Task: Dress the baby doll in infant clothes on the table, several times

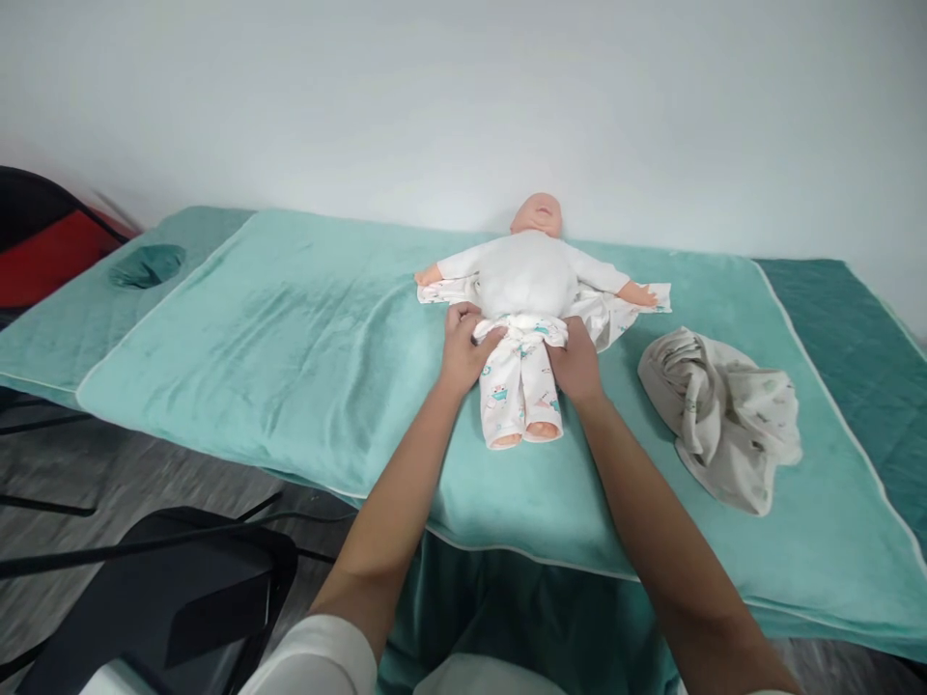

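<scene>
A baby doll (531, 273) lies on its back on a teal towel (304, 347), head toward the wall, arms spread. It wears a white top and printed white trousers (519, 386). My left hand (463, 346) grips the trousers' waistband at the doll's left hip side in view. My right hand (577, 360) is closed on the waistband at the other hip. An open printed garment (612, 314) lies spread under the doll's torso.
A crumpled beige printed cloth (724, 410) lies on the towel to the right of the doll. The towel covers a padded table (847, 328) against a white wall. A black chair (174, 589) stands at lower left; a red and black object (43, 251) sits far left.
</scene>
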Demonstrator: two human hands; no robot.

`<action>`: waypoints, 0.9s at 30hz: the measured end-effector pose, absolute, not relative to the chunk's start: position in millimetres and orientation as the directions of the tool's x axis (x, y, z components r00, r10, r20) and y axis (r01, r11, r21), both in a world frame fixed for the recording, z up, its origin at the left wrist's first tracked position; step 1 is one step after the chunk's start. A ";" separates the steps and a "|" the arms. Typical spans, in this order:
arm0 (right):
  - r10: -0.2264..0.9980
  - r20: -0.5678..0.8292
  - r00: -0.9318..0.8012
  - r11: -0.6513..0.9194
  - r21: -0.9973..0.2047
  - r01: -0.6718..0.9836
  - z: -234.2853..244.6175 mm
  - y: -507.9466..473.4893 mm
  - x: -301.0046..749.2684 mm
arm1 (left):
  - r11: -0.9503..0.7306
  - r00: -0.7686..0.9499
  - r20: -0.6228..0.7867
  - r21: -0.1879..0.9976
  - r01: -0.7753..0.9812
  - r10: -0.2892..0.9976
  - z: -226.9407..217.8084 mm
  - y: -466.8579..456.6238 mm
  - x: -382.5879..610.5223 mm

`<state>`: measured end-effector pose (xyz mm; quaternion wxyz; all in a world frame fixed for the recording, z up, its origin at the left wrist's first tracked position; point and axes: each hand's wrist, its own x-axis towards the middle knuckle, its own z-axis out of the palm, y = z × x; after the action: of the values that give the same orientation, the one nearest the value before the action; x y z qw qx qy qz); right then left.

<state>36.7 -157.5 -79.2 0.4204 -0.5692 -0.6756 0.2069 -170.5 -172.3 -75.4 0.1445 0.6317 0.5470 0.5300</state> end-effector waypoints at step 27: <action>0.917 0.396 -0.048 0.374 -0.809 0.454 -83.1 -232.9 51.7 | -0.322 -0.064 0.458 0.710 0.626 0.887 -84.2 -227.7 -165.6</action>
<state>51.7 -232.9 -83.1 0.4719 -0.5032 -0.6813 0.2450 -165.6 -227.7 -84.2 0.1413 0.6693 0.5650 0.4614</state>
